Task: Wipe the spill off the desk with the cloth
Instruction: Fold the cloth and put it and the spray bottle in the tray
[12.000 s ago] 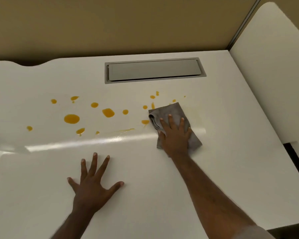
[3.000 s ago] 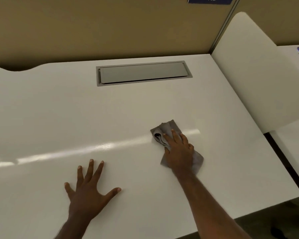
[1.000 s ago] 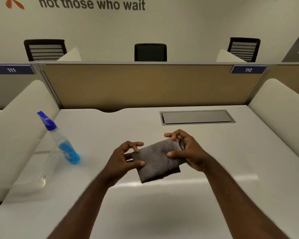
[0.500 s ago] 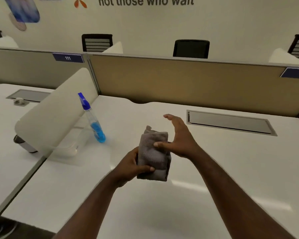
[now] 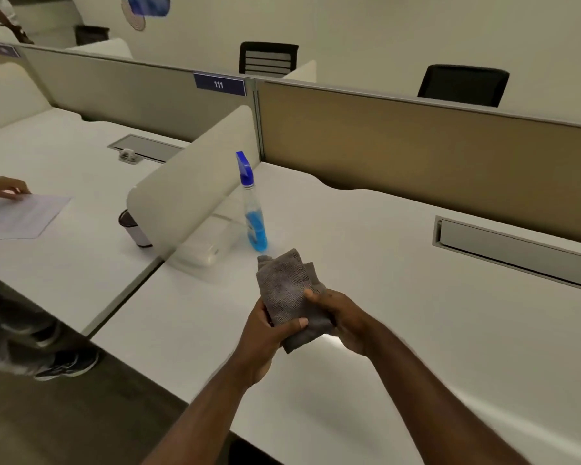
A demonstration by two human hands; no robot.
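The grey cloth point(image 5: 287, 290), folded into a thick wad, is held up above the white desk point(image 5: 416, 313) by both hands. My left hand point(image 5: 265, 333) grips its lower left side with the thumb across the front. On the cloth's right edge, my right hand point(image 5: 339, 317) has its fingers closed. No orange spill shows on the visible desk surface.
A spray bottle point(image 5: 254, 216) with blue liquid stands just beyond the cloth, beside a clear plastic box point(image 5: 208, 243) and a white side divider point(image 5: 195, 182). A grey cable hatch point(image 5: 517, 250) lies at the right. On the neighbouring desk are a cup point(image 5: 133, 229), a paper sheet point(image 5: 17, 216) and another person's hand point(image 5: 4, 189).
The orange spots wiped away earlier are gone. Both hands lifted the cloth off the desk and folded it; my view has swung left, and my right hand now closes on the cloth again.
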